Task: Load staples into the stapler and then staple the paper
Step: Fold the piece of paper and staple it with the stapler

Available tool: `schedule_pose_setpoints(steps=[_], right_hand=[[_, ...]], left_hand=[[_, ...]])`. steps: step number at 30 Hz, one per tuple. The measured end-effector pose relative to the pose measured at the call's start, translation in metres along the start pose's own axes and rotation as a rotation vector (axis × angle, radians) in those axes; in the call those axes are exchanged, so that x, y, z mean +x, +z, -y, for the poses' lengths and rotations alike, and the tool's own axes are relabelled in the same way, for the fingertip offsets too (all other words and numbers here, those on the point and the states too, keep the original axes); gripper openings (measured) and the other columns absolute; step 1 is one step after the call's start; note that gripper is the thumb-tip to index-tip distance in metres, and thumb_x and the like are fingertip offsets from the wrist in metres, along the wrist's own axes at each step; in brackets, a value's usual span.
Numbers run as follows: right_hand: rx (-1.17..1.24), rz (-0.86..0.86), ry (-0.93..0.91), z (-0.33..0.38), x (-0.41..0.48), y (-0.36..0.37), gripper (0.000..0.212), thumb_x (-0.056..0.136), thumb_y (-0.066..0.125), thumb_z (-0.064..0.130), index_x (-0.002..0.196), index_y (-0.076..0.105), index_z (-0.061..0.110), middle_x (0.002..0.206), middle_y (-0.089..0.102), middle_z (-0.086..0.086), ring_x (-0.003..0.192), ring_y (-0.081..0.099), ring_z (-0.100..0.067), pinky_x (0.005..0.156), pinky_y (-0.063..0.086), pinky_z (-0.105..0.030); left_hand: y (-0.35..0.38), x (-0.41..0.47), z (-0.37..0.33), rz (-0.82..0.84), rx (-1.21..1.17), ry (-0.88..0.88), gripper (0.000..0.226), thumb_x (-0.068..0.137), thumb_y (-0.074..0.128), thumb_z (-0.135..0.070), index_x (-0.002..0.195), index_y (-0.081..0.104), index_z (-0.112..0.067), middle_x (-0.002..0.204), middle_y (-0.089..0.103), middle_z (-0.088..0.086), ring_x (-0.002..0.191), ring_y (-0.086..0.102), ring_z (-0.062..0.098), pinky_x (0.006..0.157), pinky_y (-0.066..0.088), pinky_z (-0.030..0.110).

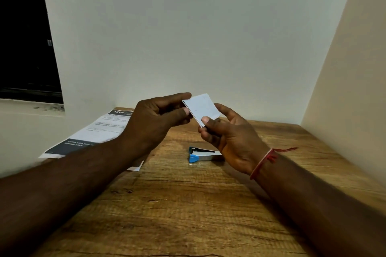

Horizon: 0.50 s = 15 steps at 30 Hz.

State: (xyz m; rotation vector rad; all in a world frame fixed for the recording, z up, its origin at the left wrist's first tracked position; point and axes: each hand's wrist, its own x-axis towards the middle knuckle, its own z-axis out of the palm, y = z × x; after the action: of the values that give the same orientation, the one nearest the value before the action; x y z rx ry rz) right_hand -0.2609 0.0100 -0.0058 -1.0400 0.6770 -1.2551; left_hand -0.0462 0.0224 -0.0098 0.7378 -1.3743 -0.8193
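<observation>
A small flat pale grey staple box [202, 108] is held in the air above the wooden table [177, 204]. My left hand [154, 123] pinches the box's left end between thumb and forefinger. My right hand [227, 133] grips its lower right edge, thumb on top. Below them a small stapler [203, 155] with a silver body and a blue end lies on the table, partly hidden by my right hand. A printed paper sheet [100, 131] lies at the table's left, partly under my left forearm.
White walls close in the table at the back and on the right. A dark window opening [27, 37] with a sill is at the upper left. A red thread band [265, 162] sits on my right wrist.
</observation>
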Motion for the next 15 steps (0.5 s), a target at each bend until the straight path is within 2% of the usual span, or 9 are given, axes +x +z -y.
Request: schedule_pose_setpoints(steps=[2, 6, 11, 15], right_hand=[[-0.066, 0.020, -0.048, -0.0021, -0.0006, 0.0004, 0.065, 0.093, 0.079, -0.009, 0.149, 0.057, 0.015, 0.112, 0.076, -0.022, 0.080, 0.078, -0.029, 0.070, 0.067, -0.032], [-0.198, 0.037, -0.137, -0.0050, -0.0030, 0.0025, 0.071, 0.090, 0.082, -0.008, 0.150, 0.056, 0.019, 0.104, 0.079, -0.025, 0.081, 0.078, -0.033, 0.075, 0.067, -0.037], [-0.243, 0.045, -0.191, -0.0063, -0.0071, 0.0060, 0.074, 0.095, 0.080, -0.002, 0.158, 0.050, 0.021, 0.107, 0.080, -0.029, 0.085, 0.080, -0.034, 0.079, 0.068, -0.039], [-0.334, 0.069, -0.212, -0.0088, -0.0084, 0.0077, 0.071, 0.099, 0.078, 0.002, 0.161, 0.048, 0.020, 0.104, 0.082, -0.027, 0.086, 0.081, -0.035, 0.083, 0.068, -0.042]], left_hand=[[-0.0010, 0.0013, 0.0022, -0.013, -0.017, -0.033, 0.037, 0.101, 0.077, 0.003, 0.134, 0.082, -0.013, 0.117, 0.082, 0.024, 0.115, 0.083, 0.033, 0.103, 0.067, 0.044], [-0.0021, 0.0037, 0.0052, -0.063, -0.030, -0.087, 0.037, 0.097, 0.078, 0.007, 0.129, 0.084, -0.011, 0.117, 0.086, 0.018, 0.117, 0.083, 0.034, 0.107, 0.065, 0.049], [-0.0029, 0.0028, 0.0036, -0.116, -0.046, -0.150, 0.038, 0.092, 0.084, 0.006, 0.125, 0.085, -0.013, 0.114, 0.087, 0.012, 0.115, 0.083, 0.031, 0.109, 0.064, 0.049], [-0.0026, 0.0019, 0.0017, -0.115, -0.014, -0.118, 0.036, 0.091, 0.085, 0.003, 0.124, 0.085, -0.013, 0.113, 0.088, 0.007, 0.113, 0.084, 0.025, 0.107, 0.066, 0.046]])
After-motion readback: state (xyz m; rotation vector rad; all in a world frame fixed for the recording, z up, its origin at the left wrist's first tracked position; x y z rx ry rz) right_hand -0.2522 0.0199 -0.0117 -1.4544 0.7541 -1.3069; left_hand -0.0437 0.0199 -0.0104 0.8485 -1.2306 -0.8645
